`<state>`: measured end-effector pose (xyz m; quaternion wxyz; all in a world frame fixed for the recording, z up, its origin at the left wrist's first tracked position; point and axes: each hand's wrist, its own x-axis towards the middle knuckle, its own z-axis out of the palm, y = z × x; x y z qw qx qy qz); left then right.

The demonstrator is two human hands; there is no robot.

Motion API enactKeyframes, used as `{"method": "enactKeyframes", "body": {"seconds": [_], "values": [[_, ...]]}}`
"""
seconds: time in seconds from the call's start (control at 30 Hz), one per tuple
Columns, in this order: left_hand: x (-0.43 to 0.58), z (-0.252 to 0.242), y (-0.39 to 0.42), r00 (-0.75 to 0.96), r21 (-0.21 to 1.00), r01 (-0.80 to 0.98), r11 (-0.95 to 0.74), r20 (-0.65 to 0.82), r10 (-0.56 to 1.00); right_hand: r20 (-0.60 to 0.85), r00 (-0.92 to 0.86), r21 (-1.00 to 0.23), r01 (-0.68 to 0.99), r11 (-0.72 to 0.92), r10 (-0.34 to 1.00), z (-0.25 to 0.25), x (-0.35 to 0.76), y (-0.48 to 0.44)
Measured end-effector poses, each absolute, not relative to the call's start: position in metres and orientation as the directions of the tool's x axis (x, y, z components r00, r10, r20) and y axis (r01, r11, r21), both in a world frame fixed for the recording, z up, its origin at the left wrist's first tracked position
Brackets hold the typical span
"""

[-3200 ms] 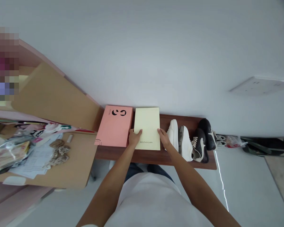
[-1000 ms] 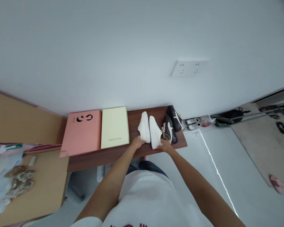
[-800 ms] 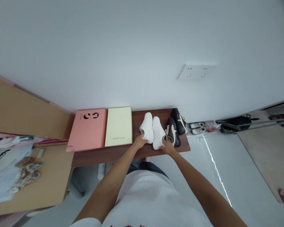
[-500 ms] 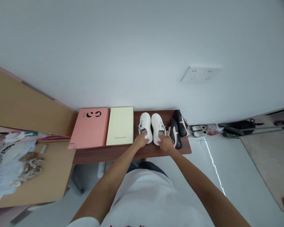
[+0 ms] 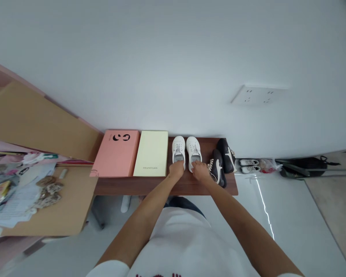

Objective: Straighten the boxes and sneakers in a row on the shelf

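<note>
Two white sneakers stand side by side on the dark wooden bench (image 5: 138,187), toes toward the wall. My left hand (image 5: 177,170) is closed on the heel of the left white sneaker (image 5: 178,145). With bent fingers my right hand (image 5: 200,170) grips the heel of the right white sneaker (image 5: 193,146). A narrow strip of wood shows between the two shoes. Just right of my right hand lies a pair of black sneakers (image 5: 227,156) with pale stripes, set at a slant. The fingertips inside the heels are partly hidden.
A cream box (image 5: 151,154) and a pink box (image 5: 117,154) lie on the bench to the left. Further left is a desk (image 5: 72,207) with papers and hair ties. A wall socket (image 5: 259,95) is above; white shoes (image 5: 249,166) and bags lie on the floor at right.
Both white sneakers now stand straighter and more parallel, their toes pointing at the wall. My hands stay at the heels. The whole view has shifted slightly.
</note>
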<state>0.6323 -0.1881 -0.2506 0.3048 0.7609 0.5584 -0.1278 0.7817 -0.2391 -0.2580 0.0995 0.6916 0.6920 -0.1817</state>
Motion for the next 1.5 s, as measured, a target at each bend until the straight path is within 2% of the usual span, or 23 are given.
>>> {"method": "enactKeyframes", "body": {"seconds": [0.13,0.37,0.67,1.03,1.3,1.5], "values": [[0.637,-0.255,-0.185,0.304,0.334,0.934,-0.126,-0.559,0.772,-0.396,-0.028,-0.138,0.99,-0.029,0.918,-0.263,0.777,-0.234],[0.635,-0.258,-0.179,0.298,0.295,0.944,-0.149,-0.567,0.768,-0.415,-0.011,-0.176,0.982,-0.069,0.91,-0.274,0.774,-0.223],[0.64,-0.263,-0.174,0.298,0.283,0.946,-0.157,-0.576,0.761,-0.429,-0.002,-0.114,0.992,-0.052,0.903,-0.283,0.768,-0.22],[0.648,-0.26,-0.177,0.272,0.223,0.959,-0.177,-0.538,0.797,-0.411,0.042,-0.194,0.972,-0.132,0.911,-0.271,0.769,-0.218],[0.685,-0.235,-0.171,0.434,0.257,0.9,-0.352,-0.437,0.788,-0.294,0.123,-0.222,0.956,-0.193,0.948,-0.244,0.798,-0.212],[0.716,-0.229,-0.183,0.505,0.282,0.863,-0.42,-0.426,0.751,-0.229,0.223,-0.239,0.931,-0.277,0.947,-0.243,0.84,-0.225]]}}
